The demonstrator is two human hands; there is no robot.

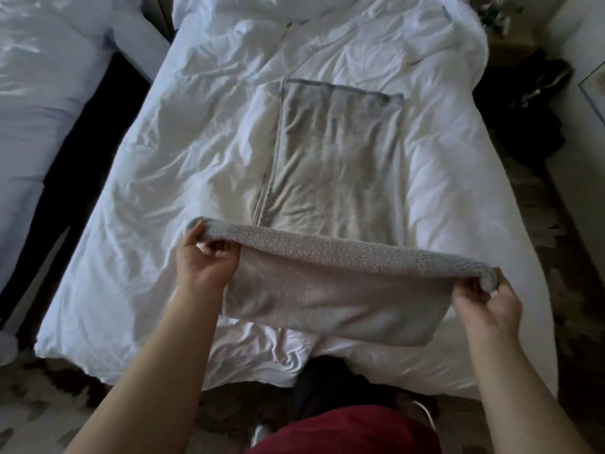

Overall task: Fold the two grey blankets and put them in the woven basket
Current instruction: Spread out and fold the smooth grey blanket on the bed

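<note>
A grey blanket (334, 165) lies as a long strip down the middle of the white bed (163, 178). Its near end is lifted off the bed and folded back, showing a fleecy underside (327, 296) that hangs toward me. My left hand (204, 262) grips the left corner of that lifted fold. My right hand (487, 301) grips the right corner. The fold edge stretches taut between both hands. Only this one grey blanket shows, and the woven basket is out of view.
A second white bed (39, 103) stands at the left across a dark gap (75, 165). Dark bags (530, 103) sit on the floor at the right beside a pale wall. Patterned carpet (39, 398) lies at the bed's foot, where my red garment (347, 434) shows.
</note>
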